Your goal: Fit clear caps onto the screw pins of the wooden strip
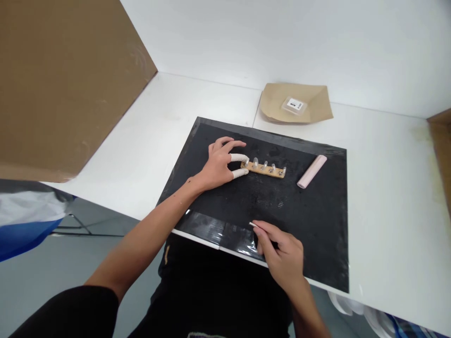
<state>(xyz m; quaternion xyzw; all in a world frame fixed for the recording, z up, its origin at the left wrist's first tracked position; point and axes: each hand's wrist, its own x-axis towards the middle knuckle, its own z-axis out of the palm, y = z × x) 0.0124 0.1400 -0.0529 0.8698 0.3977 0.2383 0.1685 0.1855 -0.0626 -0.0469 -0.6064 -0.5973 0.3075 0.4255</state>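
Note:
A narrow wooden strip (264, 169) with several small clear upright pieces lies on the black mat (225, 211). My left hand (221, 164) pinches the strip's left end between thumb and index finger, both wearing white finger cots; its other fingers are spread. Near the mat's front edge, my right hand (282, 251) is closed in a pinch on a thin white stick (252, 224) whose tip points left. Most of that stick is hidden by the fingers, so its kind does not show.
A pale pink bar-shaped object (312, 172) rests at the mat's right side. Behind the mat, a brown paper tray (273, 101) holds a small clear labelled box (294, 105). A brown panel (70, 84) stands at left on the white table (391, 197).

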